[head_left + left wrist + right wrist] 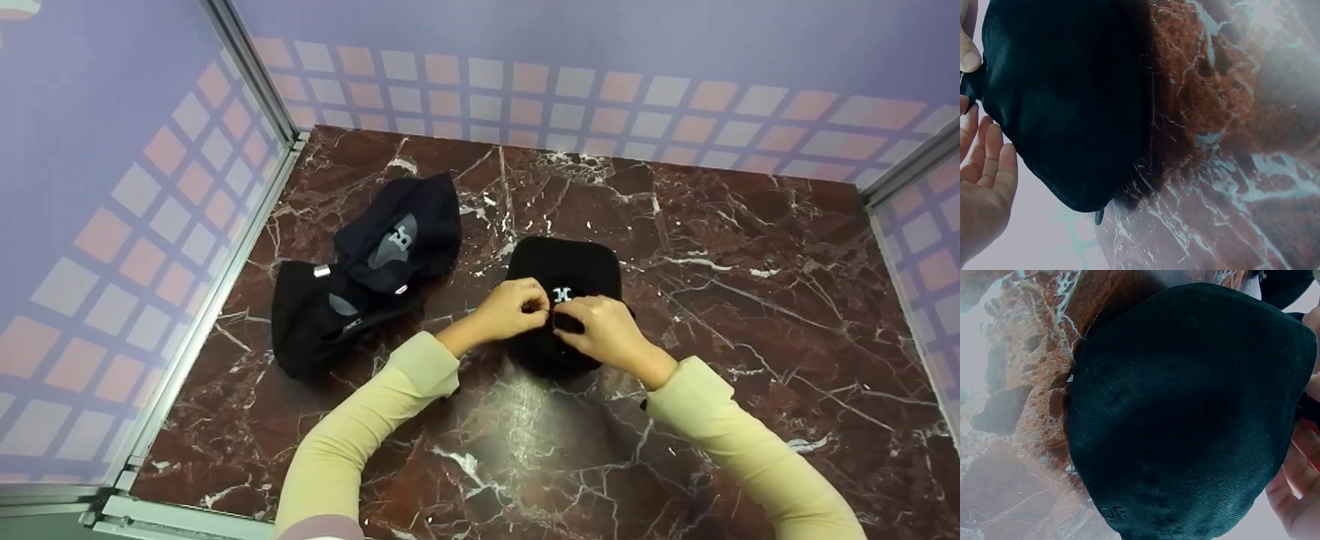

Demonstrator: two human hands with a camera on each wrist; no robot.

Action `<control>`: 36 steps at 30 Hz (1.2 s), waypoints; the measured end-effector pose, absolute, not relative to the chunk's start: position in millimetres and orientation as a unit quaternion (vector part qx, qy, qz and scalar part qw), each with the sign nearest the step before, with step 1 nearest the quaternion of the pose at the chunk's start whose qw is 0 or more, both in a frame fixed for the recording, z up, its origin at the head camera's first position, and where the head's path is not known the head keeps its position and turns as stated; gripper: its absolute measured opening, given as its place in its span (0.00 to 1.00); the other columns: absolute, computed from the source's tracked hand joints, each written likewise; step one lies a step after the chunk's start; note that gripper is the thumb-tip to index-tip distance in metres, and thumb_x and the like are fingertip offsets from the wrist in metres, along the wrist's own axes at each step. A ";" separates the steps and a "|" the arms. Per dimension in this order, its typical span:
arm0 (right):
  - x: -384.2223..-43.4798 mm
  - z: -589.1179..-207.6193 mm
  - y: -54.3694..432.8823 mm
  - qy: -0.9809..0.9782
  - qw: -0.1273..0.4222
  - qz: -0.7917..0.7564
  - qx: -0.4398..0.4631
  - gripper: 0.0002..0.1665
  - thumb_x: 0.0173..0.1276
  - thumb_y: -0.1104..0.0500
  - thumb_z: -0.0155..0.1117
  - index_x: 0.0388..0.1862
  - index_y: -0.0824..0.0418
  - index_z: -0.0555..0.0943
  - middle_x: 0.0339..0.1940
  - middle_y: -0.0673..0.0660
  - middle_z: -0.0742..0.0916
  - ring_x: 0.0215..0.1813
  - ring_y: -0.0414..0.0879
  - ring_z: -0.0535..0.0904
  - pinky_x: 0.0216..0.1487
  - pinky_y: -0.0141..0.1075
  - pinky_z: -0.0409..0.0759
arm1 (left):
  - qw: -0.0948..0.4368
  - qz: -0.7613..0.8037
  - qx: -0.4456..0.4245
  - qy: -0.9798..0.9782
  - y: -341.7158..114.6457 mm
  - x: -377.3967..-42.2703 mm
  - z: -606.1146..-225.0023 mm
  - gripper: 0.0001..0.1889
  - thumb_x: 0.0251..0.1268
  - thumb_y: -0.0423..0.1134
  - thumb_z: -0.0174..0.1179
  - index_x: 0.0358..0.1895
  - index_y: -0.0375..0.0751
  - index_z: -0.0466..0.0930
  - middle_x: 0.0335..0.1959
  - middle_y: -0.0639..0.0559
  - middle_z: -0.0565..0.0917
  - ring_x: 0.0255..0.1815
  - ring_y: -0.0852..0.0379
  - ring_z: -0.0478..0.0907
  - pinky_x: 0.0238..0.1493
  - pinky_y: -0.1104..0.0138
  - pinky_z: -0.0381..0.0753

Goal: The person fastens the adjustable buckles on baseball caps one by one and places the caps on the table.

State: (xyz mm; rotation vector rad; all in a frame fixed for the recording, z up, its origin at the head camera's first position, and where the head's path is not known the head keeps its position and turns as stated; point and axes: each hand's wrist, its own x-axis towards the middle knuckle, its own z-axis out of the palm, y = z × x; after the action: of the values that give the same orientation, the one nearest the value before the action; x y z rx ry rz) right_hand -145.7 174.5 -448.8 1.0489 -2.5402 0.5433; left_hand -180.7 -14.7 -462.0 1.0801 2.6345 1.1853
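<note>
A black cap (566,259) lies on the marble surface with its brim pointing away from me and a white mark showing in the middle. My left hand (517,309) and my right hand (604,326) meet over it, each pinching the narrow dark strap between thumb and fingers. In the left wrist view, a bit of the strap (974,84) shows between the fingertips at the edge. The right wrist view is mostly the cap's dark crown (1185,410). How the strap ends sit together is hidden by my fingers.
To the left lie a navy cap (431,217) and a black cap (300,330), partly overlapping. The brown marble surface (750,390) is bounded by patterned panels (525,82) at the back and sides, with a metal rail (195,330) along the left.
</note>
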 end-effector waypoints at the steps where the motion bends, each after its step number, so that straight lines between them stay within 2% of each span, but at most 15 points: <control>1: -145.4 -449.0 175.0 -0.895 0.165 0.196 0.365 0.13 0.45 0.59 0.69 0.32 0.60 0.80 0.27 0.53 0.85 0.29 0.46 0.80 0.32 0.38 0.76 | 0.026 0.379 0.344 0.859 -15.4 -180.8 -462.7 0.05 0.46 0.35 0.54 0.25 0.38 0.78 0.28 0.49 0.78 0.30 0.59 0.72 0.34 0.74 0.69; 7: -144.3 -450.4 176.9 -0.899 0.149 0.213 0.353 0.13 0.46 0.60 0.68 0.33 0.61 0.80 0.28 0.54 0.85 0.31 0.46 0.81 0.32 0.38 0.77 | 0.023 0.356 0.308 0.882 -21.5 -181.4 -466.0 0.04 0.45 0.35 0.53 0.25 0.40 0.77 0.22 0.53 0.76 0.24 0.63 0.68 0.30 0.74 0.67; 14: -144.8 -453.8 177.0 -0.892 0.157 0.228 0.357 0.13 0.47 0.60 0.69 0.33 0.61 0.80 0.28 0.54 0.84 0.30 0.46 0.81 0.32 0.38 0.77 | 0.031 0.353 0.282 0.892 -24.9 -182.6 -467.4 0.04 0.44 0.36 0.53 0.23 0.42 0.77 0.19 0.54 0.78 0.22 0.65 0.68 0.27 0.74 0.68; 27: -145.2 -460.4 176.0 -0.879 0.167 0.273 0.352 0.11 0.47 0.63 0.67 0.32 0.62 0.80 0.28 0.55 0.84 0.31 0.46 0.81 0.33 0.36 0.78 | 0.052 0.310 0.210 0.926 -22.8 -181.0 -462.5 0.05 0.43 0.40 0.55 0.20 0.44 0.73 0.16 0.57 0.74 0.21 0.59 0.70 0.27 0.70 0.68; 36: -143.7 -462.5 173.7 -0.875 0.172 0.280 0.354 0.13 0.47 0.63 0.67 0.34 0.65 0.80 0.30 0.57 0.85 0.34 0.47 0.81 0.35 0.37 0.78 | 0.057 0.295 0.159 0.940 -20.6 -179.5 -459.1 0.07 0.43 0.43 0.54 0.17 0.46 0.68 0.15 0.57 0.71 0.21 0.56 0.70 0.24 0.70 0.66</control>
State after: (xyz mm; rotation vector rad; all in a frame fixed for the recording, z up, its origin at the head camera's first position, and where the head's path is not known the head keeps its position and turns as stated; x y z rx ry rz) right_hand -143.7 173.7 -462.5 1.0055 -2.4839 0.7951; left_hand -179.5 -20.6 -459.1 0.4816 2.8515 0.8949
